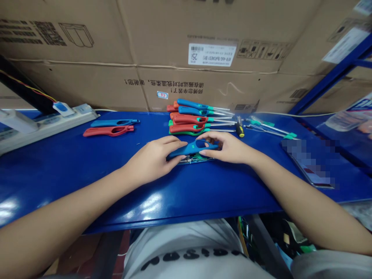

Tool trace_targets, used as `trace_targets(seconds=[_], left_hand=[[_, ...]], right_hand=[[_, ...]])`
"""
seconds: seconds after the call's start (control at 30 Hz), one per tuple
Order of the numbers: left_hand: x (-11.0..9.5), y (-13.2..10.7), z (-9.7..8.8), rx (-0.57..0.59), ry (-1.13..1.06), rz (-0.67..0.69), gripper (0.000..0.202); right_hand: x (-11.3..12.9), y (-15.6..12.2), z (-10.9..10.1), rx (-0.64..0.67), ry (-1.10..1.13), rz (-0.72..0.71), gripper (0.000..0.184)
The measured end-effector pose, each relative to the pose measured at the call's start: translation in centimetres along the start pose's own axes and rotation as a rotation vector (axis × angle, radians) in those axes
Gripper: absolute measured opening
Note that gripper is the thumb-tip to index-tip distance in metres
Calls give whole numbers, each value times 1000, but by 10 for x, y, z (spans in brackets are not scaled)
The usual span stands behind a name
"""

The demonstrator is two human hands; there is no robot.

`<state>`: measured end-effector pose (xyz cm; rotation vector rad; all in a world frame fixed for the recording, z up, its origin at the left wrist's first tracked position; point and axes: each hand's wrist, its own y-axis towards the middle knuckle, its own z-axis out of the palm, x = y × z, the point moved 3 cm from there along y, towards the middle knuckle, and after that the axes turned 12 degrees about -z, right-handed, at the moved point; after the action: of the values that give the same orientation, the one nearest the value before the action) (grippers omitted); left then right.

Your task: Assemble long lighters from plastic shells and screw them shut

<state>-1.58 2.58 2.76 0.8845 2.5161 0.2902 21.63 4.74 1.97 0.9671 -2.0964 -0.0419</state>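
Between my two hands is a blue lighter handle shell [190, 148] with an oval opening at its right part. My left hand [154, 157] is closed on its left end, thumb below and fingers above. At the other end, my right hand [225, 147] pinches the shell around the opening. Beneath it, partly hidden, lie small metal and green lighter parts [197, 157] on the blue table [180, 193]. Just behind my hands is a pile of long-nosed lighters [192, 120] with red, blue, orange and green handles and metal tubes.
To the left lie a red handle shell [107, 131] and a blue handle shell [113, 123], near a white power strip [52, 126]. A black-and-yellow screwdriver [240, 128], metal rods with green parts [270, 128] and a blurred-out phone [308, 162] are at right. Cardboard boxes [162, 46] stand behind.
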Motion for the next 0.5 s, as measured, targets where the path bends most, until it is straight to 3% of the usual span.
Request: trace_targets(seconds=[0.23, 0.5], left_hand=[[-2, 0, 1, 162, 34, -38, 33], [1, -1, 4, 213, 98, -61, 35]], right_hand=[[6, -2, -2, 131, -151, -130, 35], [9, -2, -2, 187, -200, -156, 32]])
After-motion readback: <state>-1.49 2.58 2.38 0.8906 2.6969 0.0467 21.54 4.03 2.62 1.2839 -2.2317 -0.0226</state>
